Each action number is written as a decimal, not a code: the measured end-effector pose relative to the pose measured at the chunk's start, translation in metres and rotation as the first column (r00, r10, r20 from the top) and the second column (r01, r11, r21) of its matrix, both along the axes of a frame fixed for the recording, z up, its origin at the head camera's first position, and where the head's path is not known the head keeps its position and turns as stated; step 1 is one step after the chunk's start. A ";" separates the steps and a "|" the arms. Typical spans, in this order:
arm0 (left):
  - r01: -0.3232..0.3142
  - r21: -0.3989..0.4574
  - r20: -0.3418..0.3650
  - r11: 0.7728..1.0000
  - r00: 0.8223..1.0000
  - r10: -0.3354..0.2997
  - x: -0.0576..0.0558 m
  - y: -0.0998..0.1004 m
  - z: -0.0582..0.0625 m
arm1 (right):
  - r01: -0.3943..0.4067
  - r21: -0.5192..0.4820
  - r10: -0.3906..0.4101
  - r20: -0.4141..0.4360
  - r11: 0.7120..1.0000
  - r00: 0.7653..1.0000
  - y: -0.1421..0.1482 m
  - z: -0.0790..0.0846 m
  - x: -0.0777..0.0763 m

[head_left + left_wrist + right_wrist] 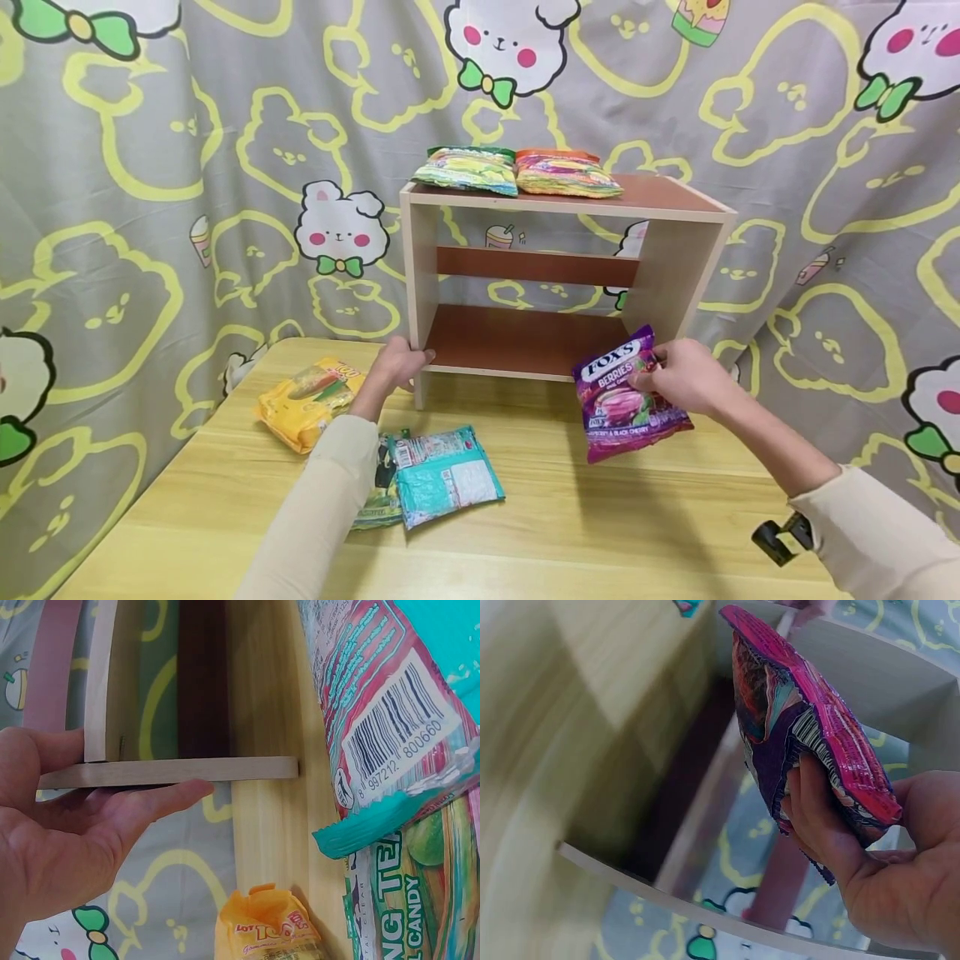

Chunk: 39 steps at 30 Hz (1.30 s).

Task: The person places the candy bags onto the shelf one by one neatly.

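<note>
A purple bag of Fox's Berries candy [618, 396] is held up by my right hand [686, 375], in front of the shelf's lower right opening. Thumb in front and fingers behind, the hand pinches the bag's right side; the right wrist view shows fingers [817, 814] against its back. My left hand [397, 367] grips the lower left side panel of the small wooden shelf [495, 337], the thumb on the inner side and the other fingers along the outside. Close below that hand lie a yellow candy bag [300, 408] and a teal bag [442, 483].
A green candy bag [378, 508] lies partly under the teal one and behind the left sleeve. On the shelf's top sit a green-yellow bag [468, 171] and an orange-red bag [566, 172]. Behind hangs a patterned curtain [285, 125]. A small black object [780, 537] is by the right sleeve.
</note>
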<state>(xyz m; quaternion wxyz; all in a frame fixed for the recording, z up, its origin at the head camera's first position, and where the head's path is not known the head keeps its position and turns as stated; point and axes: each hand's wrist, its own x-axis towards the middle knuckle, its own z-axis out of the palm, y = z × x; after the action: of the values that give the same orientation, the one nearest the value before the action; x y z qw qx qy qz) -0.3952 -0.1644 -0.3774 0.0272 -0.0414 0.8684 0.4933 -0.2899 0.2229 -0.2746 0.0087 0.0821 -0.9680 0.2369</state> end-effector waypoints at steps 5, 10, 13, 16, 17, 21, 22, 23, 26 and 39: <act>-0.001 -0.002 -0.005 1.000 1.000 0.001 -0.001 0.000 -0.001 | 0.004 0.023 -0.004 -0.004 1.000 1.000 0.003 0.026 -0.002; -0.003 -0.004 -0.004 1.000 1.000 0.003 0.000 -0.002 -0.001 | 0.015 0.030 -0.015 -0.010 0.999 1.000 0.003 0.050 -0.004; -0.001 -0.007 -0.004 1.000 1.000 0.001 0.000 -0.003 -0.001 | 0.031 0.027 -0.031 -0.006 0.999 1.000 0.002 0.063 -0.005; 0.000 -0.004 -0.002 1.000 1.000 0.000 0.000 -0.003 -0.001 | 0.043 0.046 -0.042 -0.023 0.998 0.999 0.002 0.076 -0.006; -0.001 -0.004 -0.001 1.000 1.000 0.001 0.000 -0.003 -0.001 | 0.048 0.046 -0.047 -0.026 0.998 0.999 0.002 0.081 -0.007; -0.003 0.001 0.003 1.000 1.000 0.003 -0.001 -0.003 -0.001 | 0.061 0.053 -0.059 -0.042 0.997 0.997 0.002 0.097 -0.007; -0.001 0.002 0.000 1.000 1.000 0.001 -0.001 -0.003 -0.001 | 0.062 0.053 -0.060 -0.048 0.997 0.997 0.002 0.101 -0.006; -0.001 0.004 -0.001 1.000 1.000 0.001 -0.001 -0.003 -0.001 | 0.061 0.047 -0.059 -0.045 0.997 0.997 0.003 0.105 -0.006; 0.001 0.006 -0.007 1.000 1.000 -0.001 -0.002 -0.003 -0.001 | 0.065 0.058 -0.061 -0.059 0.996 0.996 0.003 0.117 -0.003; 0.009 0.000 -0.010 1.000 1.000 -0.009 -0.003 -0.002 -0.002 | 0.170 0.144 -0.146 -0.163 0.975 0.976 0.012 0.185 0.004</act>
<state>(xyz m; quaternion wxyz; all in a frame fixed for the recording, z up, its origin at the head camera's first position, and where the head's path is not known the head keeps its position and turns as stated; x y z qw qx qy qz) -0.3979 -0.1666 -0.3790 0.0250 -0.0352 0.8688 0.4933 -0.2856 0.2348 -0.0893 0.0945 0.0230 -0.9837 0.1514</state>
